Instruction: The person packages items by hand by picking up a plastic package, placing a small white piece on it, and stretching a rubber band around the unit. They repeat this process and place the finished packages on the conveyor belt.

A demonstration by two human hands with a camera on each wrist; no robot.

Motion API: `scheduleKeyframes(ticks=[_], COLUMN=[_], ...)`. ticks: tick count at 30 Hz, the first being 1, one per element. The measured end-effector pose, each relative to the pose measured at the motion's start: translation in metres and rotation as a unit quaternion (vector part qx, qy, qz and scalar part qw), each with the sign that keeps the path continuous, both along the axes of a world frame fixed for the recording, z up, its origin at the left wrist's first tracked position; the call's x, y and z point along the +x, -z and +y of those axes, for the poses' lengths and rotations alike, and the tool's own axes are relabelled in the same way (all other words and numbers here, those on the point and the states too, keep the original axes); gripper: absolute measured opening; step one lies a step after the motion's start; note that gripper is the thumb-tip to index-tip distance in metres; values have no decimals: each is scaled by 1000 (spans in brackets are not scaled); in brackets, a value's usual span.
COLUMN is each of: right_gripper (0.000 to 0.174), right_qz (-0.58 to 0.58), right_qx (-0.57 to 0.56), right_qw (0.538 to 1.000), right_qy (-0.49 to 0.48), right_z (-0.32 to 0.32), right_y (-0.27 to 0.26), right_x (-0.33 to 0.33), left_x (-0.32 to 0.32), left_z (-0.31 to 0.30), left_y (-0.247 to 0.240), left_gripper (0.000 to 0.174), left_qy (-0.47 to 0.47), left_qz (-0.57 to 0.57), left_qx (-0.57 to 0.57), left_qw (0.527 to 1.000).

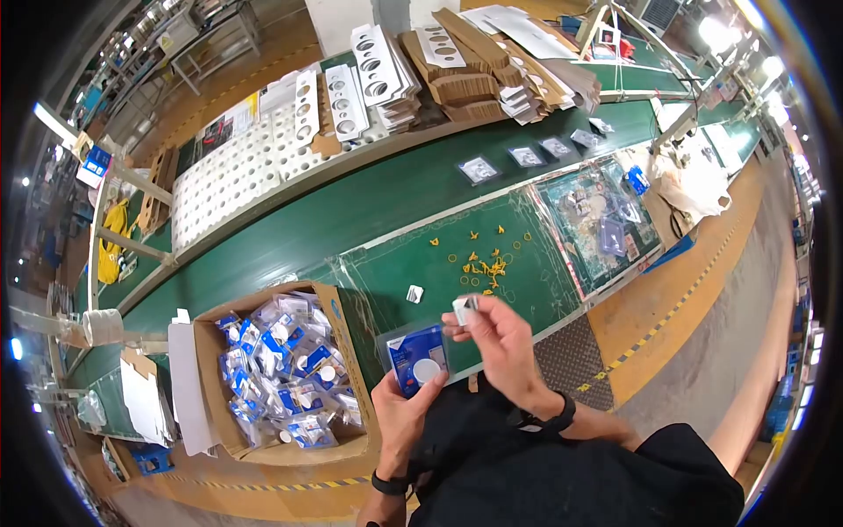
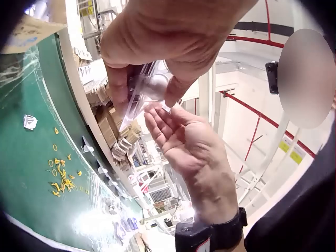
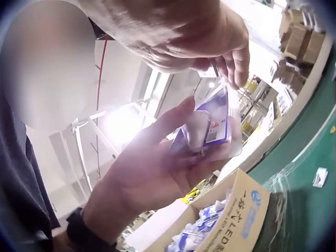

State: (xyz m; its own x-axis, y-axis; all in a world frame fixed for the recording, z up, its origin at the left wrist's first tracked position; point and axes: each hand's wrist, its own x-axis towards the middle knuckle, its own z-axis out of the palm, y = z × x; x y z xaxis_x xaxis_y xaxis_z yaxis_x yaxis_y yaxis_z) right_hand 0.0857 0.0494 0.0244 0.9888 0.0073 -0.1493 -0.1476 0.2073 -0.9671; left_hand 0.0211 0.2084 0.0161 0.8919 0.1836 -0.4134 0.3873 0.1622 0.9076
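Observation:
My left hand [image 1: 404, 411] grips a clear blister pack [image 1: 406, 358] with a blue printed card and a round white piece inside. In the right wrist view the thumb lies against the front of the pack [image 3: 218, 123]. Just above the pack's upper right corner, my right hand [image 1: 509, 356] pinches a small white folded piece [image 1: 463, 309], which looks like a paper leaflet. The right fingertips are close to the pack's edge in both wrist views. A similar white folded piece [image 1: 414, 293] lies on the green tabletop [image 1: 378, 272] beyond the pack.
At the left, an open carton [image 1: 353, 369] holds many blue-and-clear packs. Small yellow parts and rings [image 1: 493, 266] lie scattered on the tabletop. Several packs [image 1: 478, 169] lie along the green belt [image 1: 351, 198]. Stacked cardboard inserts [image 1: 457, 92] stand behind; a clear-covered tray [image 1: 601, 220] sits right.

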Motion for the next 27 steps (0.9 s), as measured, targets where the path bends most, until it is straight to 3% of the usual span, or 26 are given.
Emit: scheduleKeyframes(ticks=[1, 4, 5, 9, 12, 15, 21, 24, 27], right_gripper=[32, 36, 30, 17, 22, 24, 25, 25, 26], right_qz=[28, 79, 72, 12, -153, -171, -168, -63, -4], right_qx=[56, 67, 66, -22, -191, -172, -184, -136, -130], right_qw=[998, 993, 993, 988, 953, 949, 938, 943, 947], right_qy=[-9, -51, -62, -149, -180, -200, -241, -298, -295], right_z=[-4, -15, -16, -22, -25, -27, -51, -67, -87], right_y=[-6, -24, -28, -12, -7, -4, -11, -18, -18], right_x=[6, 13, 14, 11, 13, 11, 10, 9, 5], left_x=[-2, -6, -6, -6, -5, -4, -3, 5, 14], left_z=[4, 7, 7, 7, 7, 5, -4, -15, -32], left_y=[1, 2, 1, -1, 2, 4, 13, 14, 19], left_gripper=[25, 26, 26, 29, 32, 33, 36, 36, 33], left_qy=[5, 5, 2, 11, 20, 23, 70, 89, 117], left_qz=[2, 2, 0, 4, 8, 7, 14, 31, 43], left_qx=[-22, -141, -189, -228, -243, -272, -296, -321, -329], left_qw=[1000, 990, 982, 974, 970, 962, 953, 942, 936])
